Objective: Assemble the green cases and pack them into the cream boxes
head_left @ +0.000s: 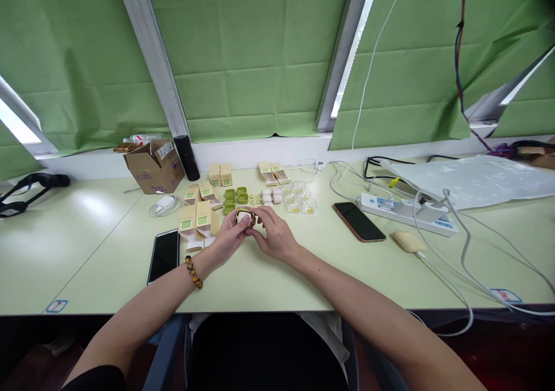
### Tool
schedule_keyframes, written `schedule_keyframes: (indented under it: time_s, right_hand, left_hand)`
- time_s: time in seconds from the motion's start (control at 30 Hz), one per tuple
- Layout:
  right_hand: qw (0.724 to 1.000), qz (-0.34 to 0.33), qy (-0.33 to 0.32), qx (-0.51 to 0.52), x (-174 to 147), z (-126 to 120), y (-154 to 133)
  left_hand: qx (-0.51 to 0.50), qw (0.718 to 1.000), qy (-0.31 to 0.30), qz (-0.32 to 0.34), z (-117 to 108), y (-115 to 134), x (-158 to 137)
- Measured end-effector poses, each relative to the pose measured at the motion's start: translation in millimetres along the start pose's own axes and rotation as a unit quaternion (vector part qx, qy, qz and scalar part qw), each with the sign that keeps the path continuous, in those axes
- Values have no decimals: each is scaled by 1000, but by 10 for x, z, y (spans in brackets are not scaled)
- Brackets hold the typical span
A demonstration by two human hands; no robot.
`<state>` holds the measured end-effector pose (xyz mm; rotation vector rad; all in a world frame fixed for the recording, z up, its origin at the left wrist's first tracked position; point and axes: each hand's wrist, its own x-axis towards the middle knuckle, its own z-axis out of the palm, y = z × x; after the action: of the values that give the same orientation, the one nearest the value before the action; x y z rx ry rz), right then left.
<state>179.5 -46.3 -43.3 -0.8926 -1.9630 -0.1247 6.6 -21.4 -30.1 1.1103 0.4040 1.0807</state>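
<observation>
"Small rounded case with a dark, yellow-green rim and a whitish filling (pixel 245 217): where is it?"

"Up in the hands, just on the near side of the grouped parts."

"How is it gripped?"

"The left hand (pixel 229 236) pinches it, thumb over the pale face, probably to steady it. The right hand (pixel 276 236) curls its fingers at the right edge; I cannot tell whether they pinch or merely touch."

"Why those groups beyond?"

"Sorted by kind for easy reach, I'd judge: square olive-green cases (pixel 241 198), pinkish-white rounded blocks (pixel 276 196), clear plastic cups with yellow dots (pixel 295 206). Beige cardboard boxes with green labels (pixel 203 211) stand left."
</observation>
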Motion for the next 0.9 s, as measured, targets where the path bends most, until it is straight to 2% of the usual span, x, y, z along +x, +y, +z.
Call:
schedule_keyframes:
  time_s: [0.33, 0.47, 0.53, 0.63, 0.73, 0.9]
  right_hand:
    - [999, 30, -23, -13, -8, 10, 16]
    - [993, 86, -64, -54, 6, -10, -7]
    - [980, 140, -114, -86, 23, -25, -18]
    - [944, 208, -217, -139, 51, -40, -25]
    - [910, 228, -300, -175, 67, -37, -20]
    - [896, 223, -325, -203, 96, -47, 41]
  left_hand:
    - [-5, 1000, 8, -6, 9, -8, 5]
    - [-39, 999, 2, -4, 4, 38, 17]
    - [-66, 998, 7, -9, -12, 80, 37]
    - [-118, 992, 40, -33, -47, 144, 82]
    - [-158, 984, 62, -42, -74, 183, 119]
    - [-164, 983, 73, -46, -100, 163, 141]
